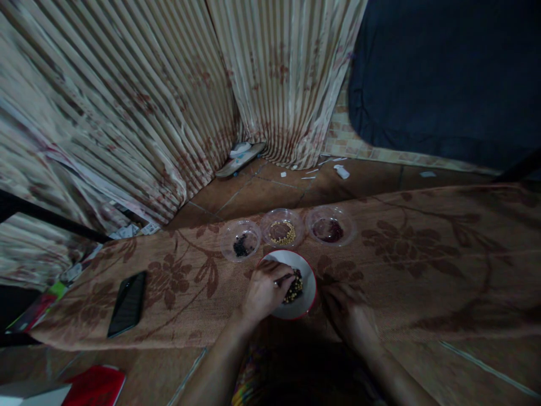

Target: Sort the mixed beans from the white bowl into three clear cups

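A white bowl with a red rim (309, 272) holds a mix of yellow and dark beans (295, 287). My left hand (266, 287) reaches over the bowl's left side, its fingertips pinched together down among the beans; what they hold is hidden. My right hand (349, 310) rests on the cloth just right of the bowl, dim in shadow, with fingers loosely stretched and nothing seen in them. Behind the bowl stand three clear plastic dishes: one with black beans (242, 246), one with yellow beans (283, 233), one with dark red beans (333, 230).
A brown flowered cloth (181, 304) covers the long bench. A black phone (127, 303) lies at its left. Striped curtains (169, 101) hang behind, and a dark blue cover (443, 79) fills the back right. Scraps and a small white bottle (341, 171) lie on the tiled floor.
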{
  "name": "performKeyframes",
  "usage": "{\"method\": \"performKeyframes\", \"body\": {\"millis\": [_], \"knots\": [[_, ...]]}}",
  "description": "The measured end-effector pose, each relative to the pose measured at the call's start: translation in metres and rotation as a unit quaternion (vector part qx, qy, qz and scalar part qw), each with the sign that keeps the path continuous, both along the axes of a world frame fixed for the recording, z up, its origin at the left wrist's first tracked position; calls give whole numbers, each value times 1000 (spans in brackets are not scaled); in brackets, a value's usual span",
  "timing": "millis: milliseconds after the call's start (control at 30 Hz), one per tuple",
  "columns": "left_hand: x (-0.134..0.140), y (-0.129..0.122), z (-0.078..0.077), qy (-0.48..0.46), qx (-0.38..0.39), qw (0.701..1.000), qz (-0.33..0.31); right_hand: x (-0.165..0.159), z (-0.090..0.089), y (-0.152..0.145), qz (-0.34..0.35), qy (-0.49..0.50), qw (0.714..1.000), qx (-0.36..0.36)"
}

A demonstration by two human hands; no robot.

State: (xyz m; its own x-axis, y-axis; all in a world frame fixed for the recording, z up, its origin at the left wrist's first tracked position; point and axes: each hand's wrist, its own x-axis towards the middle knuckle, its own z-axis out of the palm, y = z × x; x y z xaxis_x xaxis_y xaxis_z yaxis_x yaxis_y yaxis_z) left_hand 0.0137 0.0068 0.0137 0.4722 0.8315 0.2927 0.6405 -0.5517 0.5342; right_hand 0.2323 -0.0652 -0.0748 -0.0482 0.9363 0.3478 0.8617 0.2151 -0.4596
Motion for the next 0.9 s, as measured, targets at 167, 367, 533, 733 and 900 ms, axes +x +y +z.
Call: {"method": "performKeyframes", "body": {"millis": [167, 367, 533, 733, 900], "knots": [[0, 0, 0, -11, 4, 1000, -8, 0, 2, 0, 3, -1, 1000, 1], [-1, 0, -2, 3, 10, 1000, -21, -1, 2, -1, 0, -5, 1000, -1], [0, 0, -3, 6, 20, 1000, -22, 0, 0, -1, 3, -5, 1000, -3], [0, 0, -3, 0, 20, 1000, -17, 0, -1, -1, 1, 3, 1000, -12], [-2, -1, -4, 1, 13, 1000, -16, 0, 0, -1, -3, 1, 1000, -12]]}}
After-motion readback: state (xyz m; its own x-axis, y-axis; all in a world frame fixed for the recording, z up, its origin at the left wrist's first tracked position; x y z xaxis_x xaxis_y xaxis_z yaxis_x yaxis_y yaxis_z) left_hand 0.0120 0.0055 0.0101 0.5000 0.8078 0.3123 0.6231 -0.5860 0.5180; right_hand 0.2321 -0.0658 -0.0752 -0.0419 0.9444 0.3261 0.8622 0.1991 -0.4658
